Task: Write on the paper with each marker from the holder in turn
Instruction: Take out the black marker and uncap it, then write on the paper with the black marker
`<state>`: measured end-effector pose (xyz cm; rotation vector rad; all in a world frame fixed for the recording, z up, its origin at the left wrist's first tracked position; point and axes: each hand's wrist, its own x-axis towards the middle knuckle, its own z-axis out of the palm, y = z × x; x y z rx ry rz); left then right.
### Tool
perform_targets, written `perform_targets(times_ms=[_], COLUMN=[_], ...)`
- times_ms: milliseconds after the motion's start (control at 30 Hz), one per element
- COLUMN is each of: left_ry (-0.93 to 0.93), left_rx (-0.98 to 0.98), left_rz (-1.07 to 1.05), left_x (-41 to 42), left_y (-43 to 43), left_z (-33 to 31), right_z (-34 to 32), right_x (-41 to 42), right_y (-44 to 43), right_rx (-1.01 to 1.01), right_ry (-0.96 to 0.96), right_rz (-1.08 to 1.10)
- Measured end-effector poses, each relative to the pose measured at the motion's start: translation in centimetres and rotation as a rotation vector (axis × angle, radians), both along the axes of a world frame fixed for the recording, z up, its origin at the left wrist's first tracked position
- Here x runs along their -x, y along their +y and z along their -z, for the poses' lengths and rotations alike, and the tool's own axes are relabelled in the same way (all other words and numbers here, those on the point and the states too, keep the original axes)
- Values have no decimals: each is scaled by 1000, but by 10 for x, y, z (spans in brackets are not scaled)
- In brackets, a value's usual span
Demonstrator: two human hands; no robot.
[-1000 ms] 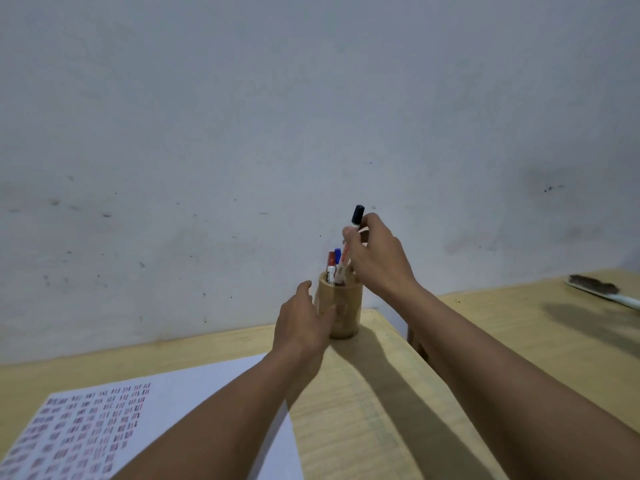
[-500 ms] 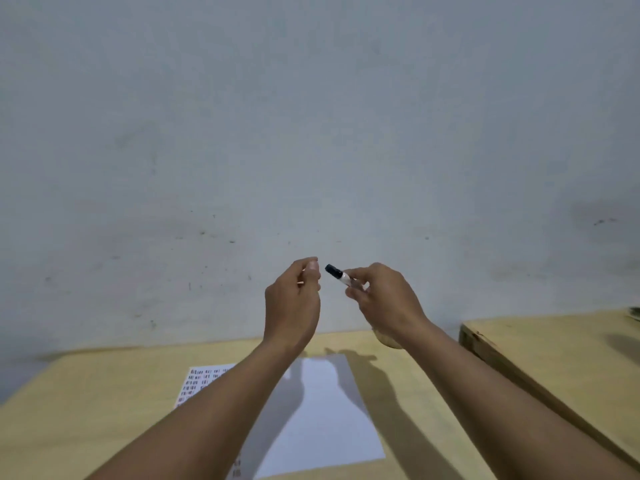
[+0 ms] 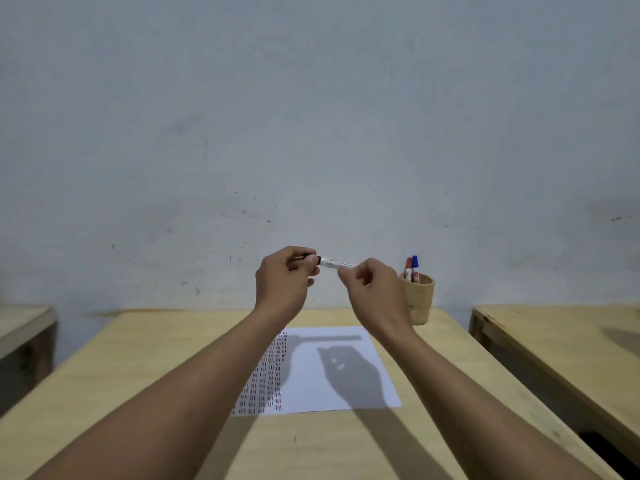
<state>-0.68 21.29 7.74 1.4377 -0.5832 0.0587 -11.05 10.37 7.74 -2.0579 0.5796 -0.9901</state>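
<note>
A white marker with a black cap (image 3: 335,263) is held level in the air above the paper. My left hand (image 3: 285,284) pinches its black cap end; my right hand (image 3: 374,292) grips the barrel's other end. The white paper (image 3: 341,368) lies flat on the wooden table (image 3: 156,375), with columns of small red and dark marks down its left part. A round wooden holder (image 3: 421,303) stands at the table's far right, behind my right hand, with a red marker (image 3: 408,268) and a blue marker (image 3: 415,266) upright in it.
A grey wall rises directly behind the table. Another wooden table (image 3: 561,344) stands to the right across a narrow gap, and a third table's edge (image 3: 24,323) shows at the far left.
My right hand lifted the black-capped marker out of the holder and brought it over the paper. My left hand left the holder and closed on the cap end. The view swung left and down.
</note>
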Motion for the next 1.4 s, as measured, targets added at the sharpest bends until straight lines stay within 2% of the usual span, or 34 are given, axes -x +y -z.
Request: perform_targets(times_ms=[100,133,200,267,667,1033,1167,1233,1333,1400], left_ry=[50,62,61,41,-6,91,116,170,248,223], left_rx=[32,30,3,-33,-185,-226,-230,-279,-244,-284], left_rz=[46,74,115,122,-29,-38,-26,-42,-65,-95], left_x=[-2,-2,-3,-3,-16,-31,-32,-53,-62,-70], left_y=[8,11,15,19,48,64,67,79,90,100], left_z=[2,4,6,8,24,35,35,56,61,59], right_z=[2,3,4,5,33,49,50,71,73,73], right_x=[-1,-4,-13,-21,-42,-58,-59,-80,-78,-77], right_y=[19,22,26,28,53,67,69,84,80,70], right_rx=[-757,-948,-1194,-1294,-1269,-1118,-1121,-1115,-1098,-1079], right_ry=[-43,-100,-248,-348,-433,-381,-400,-346,-357,-373], right_rz=[-272,-345,-427,-446,-476,-453,-448,-393,-371,-350])
